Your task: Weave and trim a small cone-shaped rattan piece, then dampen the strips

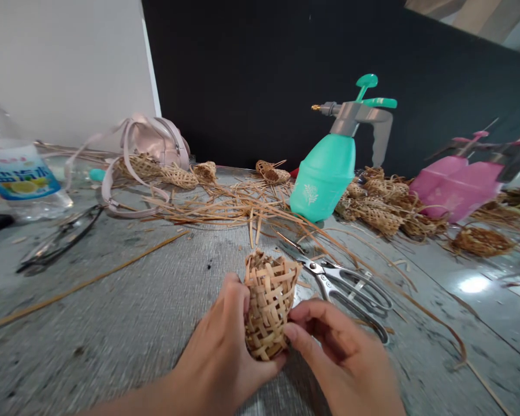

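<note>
A small woven straw basket (269, 303), cone-shaped with its open mouth up, is held between both my hands just above the grey table (125, 312). My left hand (223, 352) cups its left side with fingers wrapped round it. My right hand (342, 358) pinches its lower right side with thumb and curled fingers. Metal scissors (351, 289) lie shut on the table just right of the basket.
A teal spray bottle (329, 167) stands behind a heap of loose straw strips (238, 205). Several finished woven pieces (377, 208) lie at the right, by a pink sprayer (455, 185). A pink bag (156, 144), a water bottle (17, 179) and glasses (56, 240) are at the left.
</note>
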`<action>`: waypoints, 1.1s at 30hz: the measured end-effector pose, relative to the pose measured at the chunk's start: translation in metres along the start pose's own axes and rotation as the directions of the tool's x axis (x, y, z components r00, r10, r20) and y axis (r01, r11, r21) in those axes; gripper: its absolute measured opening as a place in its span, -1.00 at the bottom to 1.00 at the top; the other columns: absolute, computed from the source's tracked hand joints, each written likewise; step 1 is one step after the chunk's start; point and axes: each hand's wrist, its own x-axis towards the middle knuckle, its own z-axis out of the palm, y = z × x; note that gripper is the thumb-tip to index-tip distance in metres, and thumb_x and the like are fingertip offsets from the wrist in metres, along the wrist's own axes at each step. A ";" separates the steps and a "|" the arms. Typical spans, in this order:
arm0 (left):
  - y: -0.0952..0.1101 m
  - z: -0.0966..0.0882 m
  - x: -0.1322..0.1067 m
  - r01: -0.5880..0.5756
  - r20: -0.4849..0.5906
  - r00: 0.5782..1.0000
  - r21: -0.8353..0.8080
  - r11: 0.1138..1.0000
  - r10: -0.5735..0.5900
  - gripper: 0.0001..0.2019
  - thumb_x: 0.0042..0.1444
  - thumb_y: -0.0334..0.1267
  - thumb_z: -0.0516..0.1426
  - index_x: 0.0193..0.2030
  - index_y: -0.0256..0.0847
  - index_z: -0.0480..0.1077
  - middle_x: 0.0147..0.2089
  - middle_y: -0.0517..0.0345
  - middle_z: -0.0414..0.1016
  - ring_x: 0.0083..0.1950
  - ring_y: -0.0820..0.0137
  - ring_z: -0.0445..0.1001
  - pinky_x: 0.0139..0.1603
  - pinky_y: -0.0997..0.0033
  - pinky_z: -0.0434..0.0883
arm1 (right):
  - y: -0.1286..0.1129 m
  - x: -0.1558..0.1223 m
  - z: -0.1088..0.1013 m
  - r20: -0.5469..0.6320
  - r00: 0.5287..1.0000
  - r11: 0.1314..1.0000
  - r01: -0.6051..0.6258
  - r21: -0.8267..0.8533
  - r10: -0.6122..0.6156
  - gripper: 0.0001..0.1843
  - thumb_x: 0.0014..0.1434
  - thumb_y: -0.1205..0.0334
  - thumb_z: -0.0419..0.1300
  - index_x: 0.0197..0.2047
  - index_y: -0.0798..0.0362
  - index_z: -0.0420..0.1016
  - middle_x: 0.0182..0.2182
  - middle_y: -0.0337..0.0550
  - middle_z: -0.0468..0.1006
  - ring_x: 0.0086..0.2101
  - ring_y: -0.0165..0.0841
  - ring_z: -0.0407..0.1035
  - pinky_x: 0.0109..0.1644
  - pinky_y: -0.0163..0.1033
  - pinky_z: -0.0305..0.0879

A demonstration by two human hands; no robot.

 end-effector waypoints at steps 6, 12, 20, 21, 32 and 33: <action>-0.001 -0.001 0.002 -0.007 -0.008 1.000 -0.023 1.000 0.007 -0.35 -0.37 -0.37 0.33 -0.31 -0.09 -0.09 -0.37 0.33 0.05 -0.53 0.51 0.29 -0.62 0.52 0.36 | -0.004 0.006 -0.002 -0.019 0.999 0.997 0.039 -0.065 -0.041 -0.90 -0.06 0.19 0.20 -0.51 0.01 0.45 -0.60 -0.25 0.49 -0.57 -0.44 0.40 -0.52 -0.46 0.35; -0.003 -0.003 -0.001 -0.026 0.038 0.999 -0.078 0.997 0.029 -0.42 -0.30 -0.36 0.28 -0.26 -0.10 -0.07 -0.35 0.30 0.09 -0.51 0.52 0.30 -0.58 0.52 0.36 | -0.005 0.006 -0.003 -0.057 0.986 0.980 0.150 -0.128 -0.158 -0.92 -0.02 0.21 0.19 -0.46 0.02 0.40 -0.57 -0.25 0.47 -0.53 -0.41 0.40 -0.48 -0.39 0.39; -0.004 -0.005 -0.003 -0.084 0.081 0.992 -0.102 0.991 0.093 -0.50 -0.19 -0.34 0.22 -0.25 -0.10 -0.08 -0.31 0.25 0.08 -0.50 0.49 0.27 -0.61 0.48 0.34 | -0.010 0.004 -0.002 -0.030 0.989 0.985 0.138 -0.106 -0.142 -0.91 -0.03 0.23 0.16 -0.51 0.03 0.34 -0.59 -0.25 0.44 -0.56 -0.43 0.39 -0.51 -0.41 0.39; -0.004 -0.005 -0.003 -0.097 0.079 0.991 -0.122 0.988 0.107 -0.52 -0.16 -0.34 0.20 -0.25 -0.10 -0.08 -0.29 0.22 0.08 -0.48 0.46 0.29 -0.59 0.45 0.36 | -0.010 0.004 -0.002 -0.021 0.990 0.984 0.135 -0.112 -0.139 -0.91 -0.03 0.22 0.17 -0.50 0.02 0.33 -0.59 -0.25 0.43 -0.56 -0.42 0.39 -0.51 -0.40 0.39; -0.002 -0.008 -0.001 -0.167 0.111 0.976 -0.169 0.971 0.187 -0.30 -0.27 -0.46 0.29 -0.03 -0.09 -0.01 -0.13 0.10 0.06 -0.24 0.31 0.38 -0.37 0.30 0.51 | -0.006 0.008 -0.006 -0.061 0.998 1.000 0.015 0.009 -0.014 -0.87 -0.04 0.15 0.23 -0.47 0.00 0.40 -0.57 -0.21 0.52 -0.53 -0.38 0.47 -0.49 -0.43 0.42; -0.002 -0.009 -0.001 -0.191 0.107 0.972 -0.168 0.967 0.210 -0.31 -0.24 -0.46 0.27 -0.01 -0.09 -0.01 -0.14 0.10 0.06 -0.25 0.32 0.37 -0.36 0.32 0.51 | -0.008 0.008 -0.006 -0.060 0.998 1.000 0.031 0.000 -0.031 -0.88 -0.04 0.16 0.23 -0.48 -0.01 0.41 -0.56 -0.21 0.53 -0.52 -0.39 0.47 -0.48 -0.44 0.42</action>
